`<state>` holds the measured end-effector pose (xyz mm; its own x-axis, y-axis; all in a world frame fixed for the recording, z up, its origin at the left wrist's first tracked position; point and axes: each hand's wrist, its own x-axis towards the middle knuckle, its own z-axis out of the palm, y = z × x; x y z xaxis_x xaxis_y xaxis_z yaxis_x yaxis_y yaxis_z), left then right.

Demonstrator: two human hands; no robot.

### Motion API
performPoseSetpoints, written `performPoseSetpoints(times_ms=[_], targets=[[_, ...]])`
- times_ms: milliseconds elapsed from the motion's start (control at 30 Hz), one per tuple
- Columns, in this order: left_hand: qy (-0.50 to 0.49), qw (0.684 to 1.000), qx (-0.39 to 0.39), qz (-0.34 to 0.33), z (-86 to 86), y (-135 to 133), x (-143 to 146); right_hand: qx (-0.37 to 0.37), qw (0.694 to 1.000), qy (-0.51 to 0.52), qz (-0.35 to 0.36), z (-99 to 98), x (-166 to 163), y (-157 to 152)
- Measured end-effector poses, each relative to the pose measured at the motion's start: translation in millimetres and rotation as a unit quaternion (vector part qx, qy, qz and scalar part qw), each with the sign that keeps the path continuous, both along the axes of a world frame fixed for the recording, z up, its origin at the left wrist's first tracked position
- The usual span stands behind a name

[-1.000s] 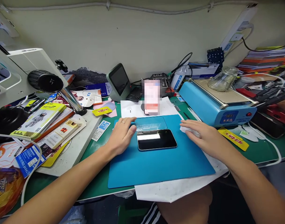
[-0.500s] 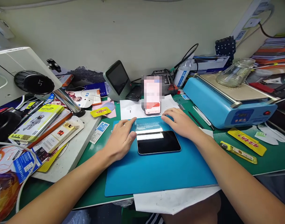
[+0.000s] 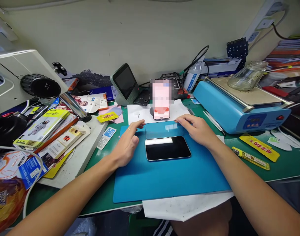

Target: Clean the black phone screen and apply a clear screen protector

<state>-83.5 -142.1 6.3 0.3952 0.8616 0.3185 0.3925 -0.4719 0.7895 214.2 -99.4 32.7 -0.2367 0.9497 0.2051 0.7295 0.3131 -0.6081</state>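
A clear glass screen protector (image 3: 162, 132) is just behind a phone (image 3: 168, 150), its lower edge along the phone's far side. The phone lies face up and crosswise on a blue mat (image 3: 169, 180), with a light reflection across its dark screen. My right hand (image 3: 197, 129) has thumb and index finger closed at the protector's far right corner. At the protector's left edge is my left hand (image 3: 127, 142), its fingers stretched forward and the thumb apart. I cannot tell whether its fingertips touch the glass.
A lit phone (image 3: 161, 113), partly blurred, stands on white paper behind the mat. To the right are a blue heating plate machine (image 3: 240, 105) with a glass jar (image 3: 248, 77), and a yellow cutter (image 3: 250, 159). A microscope stand (image 3: 41, 85) and stacked boxes crowd the left.
My right hand has shifted slightly right and closed at the protector's corner. The white streaky reflection on the protector has gone, and its outline now looks more upright. My left fingers remain beside it.
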Motion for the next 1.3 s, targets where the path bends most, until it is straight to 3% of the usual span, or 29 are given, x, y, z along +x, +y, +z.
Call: performPoseSetpoints(times_ms=[200, 333, 467, 800, 1033, 1300], targets=[[0.044, 0.999, -0.003, 0.029, 3.0, -1, 1, 0.014, 0.996, 0.070, 0.058, 12.5, 7, -28], [0.147, 0.989, -0.001, -0.021, 7.2, 0, 1, 0.093, 0.990, 0.068, 0.086, 2.9, 12, -50], [0.204, 0.976, 0.032, -0.067, 11.0, -1, 1, 0.118, 0.987, 0.052, 0.100, -8.8, 18, -63], [0.219, 0.969, 0.043, -0.106, 12.1, 0, -1, 0.132, 0.986, 0.037, 0.100, -13.7, 19, -68], [0.171, 0.978, 0.089, -0.076, 8.4, -2, -3, 0.055, 0.996, -0.026, 0.062, -17.8, 26, -68], [0.200, 0.970, 0.093, -0.106, 10.4, -2, 1, -0.028, 0.995, -0.063, 0.068, -21.4, 33, -69]])
